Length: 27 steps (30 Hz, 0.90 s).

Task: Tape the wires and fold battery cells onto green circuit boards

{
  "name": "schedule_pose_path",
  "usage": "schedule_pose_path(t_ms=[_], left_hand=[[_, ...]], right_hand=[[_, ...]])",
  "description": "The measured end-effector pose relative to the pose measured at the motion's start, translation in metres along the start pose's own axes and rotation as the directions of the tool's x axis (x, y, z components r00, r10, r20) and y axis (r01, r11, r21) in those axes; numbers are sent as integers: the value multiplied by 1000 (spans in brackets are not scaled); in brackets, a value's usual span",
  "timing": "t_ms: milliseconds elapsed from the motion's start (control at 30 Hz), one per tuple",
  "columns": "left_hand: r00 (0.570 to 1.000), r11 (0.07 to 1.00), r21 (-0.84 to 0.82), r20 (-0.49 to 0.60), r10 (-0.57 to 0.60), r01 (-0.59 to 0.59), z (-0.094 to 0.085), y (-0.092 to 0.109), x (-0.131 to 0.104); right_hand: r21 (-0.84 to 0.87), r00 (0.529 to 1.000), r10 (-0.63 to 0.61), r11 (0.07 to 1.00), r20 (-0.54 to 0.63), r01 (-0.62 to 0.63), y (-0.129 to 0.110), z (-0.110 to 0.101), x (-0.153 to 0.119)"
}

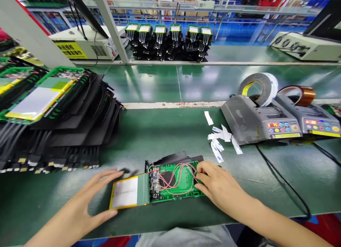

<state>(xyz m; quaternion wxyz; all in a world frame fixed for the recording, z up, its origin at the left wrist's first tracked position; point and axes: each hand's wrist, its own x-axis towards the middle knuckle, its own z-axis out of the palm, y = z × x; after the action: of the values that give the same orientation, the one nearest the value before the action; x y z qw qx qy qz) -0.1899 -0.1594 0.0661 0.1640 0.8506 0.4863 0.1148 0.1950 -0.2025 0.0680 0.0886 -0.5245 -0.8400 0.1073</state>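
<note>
Head view: a flat assembly lies on the matte green bench top (165,133), close to its near edge. Its left part is a thin rectangular battery pouch (125,196), pale silver-white with yellow edging; its right part is a glossy green plastic frame (183,190) that carries a small dark circuit board (153,184) and loops of thin red wires (177,176). A black moulded sheet pokes out from behind the frame.

The left hand (87,200) lies flat and open, palm down, fingers spread and stretched toward the pouch; the thumb sits just at its near left corner and the fingertips reach past its far left corner, so it steadies the pouch rather than closing on it. The right hand (218,184) is half curled, knuckles up, with fingertips pressed onto the right end of the frame where the wires loop; it grips nothing that shows.

To the left stands a slanted stack of black trays (80,126) bearing more green-framed pouches. To the right, short white tape strips (221,138) lie scattered in front of two grey tape dispensers (255,121), one with a grey-white roll, one with an amber roll.
</note>
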Motion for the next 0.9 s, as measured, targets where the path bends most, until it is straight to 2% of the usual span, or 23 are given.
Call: schedule_pose_path(t_ms=[133, 233, 367, 433, 533, 600, 700, 800, 867, 900], left_hand=[[989, 989, -13, -16, 145, -145, 3, 52, 55], [953, 957, 57, 125, 277, -285, 9, 88, 90], [926, 933, 157, 254, 280, -325, 17, 113, 107], [925, 939, 164, 288, 249, -304, 19, 117, 109], [925, 968, 64, 316, 209, -241, 13, 113, 115], [926, 986, 6, 346, 154, -166, 5, 100, 124], [915, 996, 35, 398, 67, -88, -9, 75, 143], [946, 988, 145, 324, -5, -44, -16, 66, 156], [976, 983, 178, 220, -7, -33, -12, 80, 159], [979, 985, 162, 199, 30, -63, -8, 92, 159]], right_hand=[[27, 1000, 9, 1000, -3, -9, 1, 3, -1], [43, 1000, 13, 999, 14, -14, 3, 4, -3], [59, 1000, 11, 998, 18, -12, 3, 2, -2], [68, 1000, 8, 998, 11, -9, 3, 2, -2], [89, 1000, 21, 996, -1, -20, 3, 3, -3], [104, 1000, 30, 994, -10, -28, 4, 5, -5], [138, 1000, 25, 990, -14, -23, 4, 9, -7], [202, 1000, 18, 979, -25, -13, 6, 11, -10], [247, 999, 23, 969, -48, -11, 8, 11, -11], [265, 998, 26, 964, -61, -9, 9, 11, -12]])
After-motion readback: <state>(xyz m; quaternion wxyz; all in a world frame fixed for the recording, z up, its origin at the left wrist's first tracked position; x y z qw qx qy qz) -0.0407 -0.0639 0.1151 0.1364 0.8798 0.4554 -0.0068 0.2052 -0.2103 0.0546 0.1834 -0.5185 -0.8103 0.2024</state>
